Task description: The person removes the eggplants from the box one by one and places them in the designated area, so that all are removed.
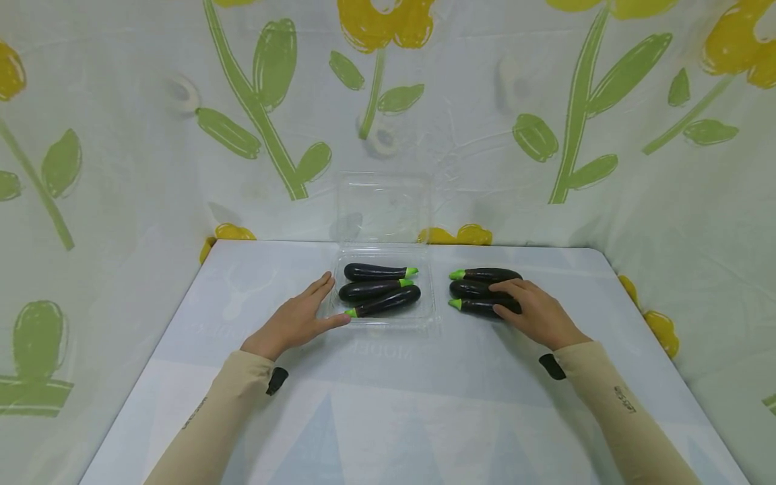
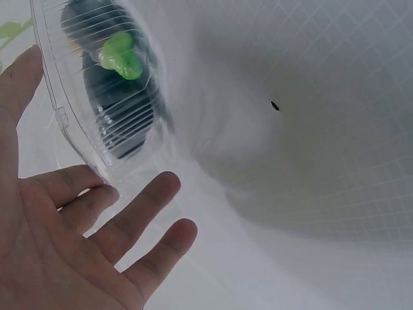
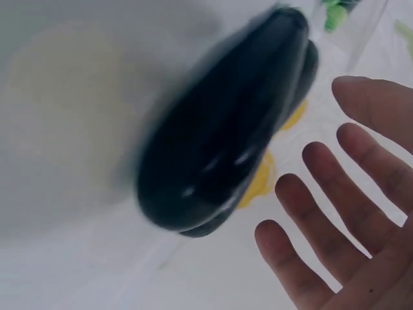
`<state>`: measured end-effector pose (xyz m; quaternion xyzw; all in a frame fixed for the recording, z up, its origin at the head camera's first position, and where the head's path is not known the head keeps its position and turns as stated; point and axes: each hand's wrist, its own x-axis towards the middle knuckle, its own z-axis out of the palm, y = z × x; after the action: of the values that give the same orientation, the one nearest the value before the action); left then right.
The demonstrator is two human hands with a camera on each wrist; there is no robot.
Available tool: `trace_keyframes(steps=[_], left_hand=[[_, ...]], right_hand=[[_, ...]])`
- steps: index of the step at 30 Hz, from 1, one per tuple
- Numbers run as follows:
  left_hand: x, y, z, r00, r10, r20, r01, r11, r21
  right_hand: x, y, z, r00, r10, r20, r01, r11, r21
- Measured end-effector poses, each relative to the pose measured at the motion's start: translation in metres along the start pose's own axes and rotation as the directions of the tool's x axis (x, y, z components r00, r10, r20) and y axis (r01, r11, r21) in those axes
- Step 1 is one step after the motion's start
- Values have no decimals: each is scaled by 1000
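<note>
A clear plastic clamshell box (image 1: 429,286) stands with its lid (image 1: 384,209) raised at the back. Inside lie three dark eggplants with green stem ends; the front eggplant (image 1: 391,302) slants across the box. My left hand (image 1: 294,320) is at the box's left side, thumb near the front corner; in the left wrist view, spread fingers (image 2: 145,206) meet the clear wall. To the right, three more eggplants (image 1: 469,289) lie side by side, stems leftward. My right hand (image 1: 541,315) hovers over their right ends, its fingers (image 3: 316,213) extended beside them in the right wrist view.
Everything rests on a white table (image 1: 388,397) with pale blue triangle prints. Behind it and at both sides hangs a white curtain (image 1: 461,121) with yellow flowers and green leaves. A gap of table separates the box from the loose eggplants.
</note>
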<state>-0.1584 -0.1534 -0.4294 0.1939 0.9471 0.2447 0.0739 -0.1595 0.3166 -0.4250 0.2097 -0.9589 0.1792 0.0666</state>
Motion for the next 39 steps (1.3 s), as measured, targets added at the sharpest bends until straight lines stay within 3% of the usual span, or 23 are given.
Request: trace_keyframes(steps=[9, 25, 39], left_hand=[[0, 0, 1, 1000, -10, -2, 10, 1000, 7], [-1, 1, 0, 1000, -16, -3, 16, 1000, 2], [-2, 1, 0, 1000, -9, -3, 9, 1000, -2]], right_hand=[[17, -24, -4, 998, -44, -38, 45, 998, 35], [60, -78, 4, 995, -103, 11, 102, 992, 71], [98, -121, 23, 987, -137, 84, 120, 976, 180]])
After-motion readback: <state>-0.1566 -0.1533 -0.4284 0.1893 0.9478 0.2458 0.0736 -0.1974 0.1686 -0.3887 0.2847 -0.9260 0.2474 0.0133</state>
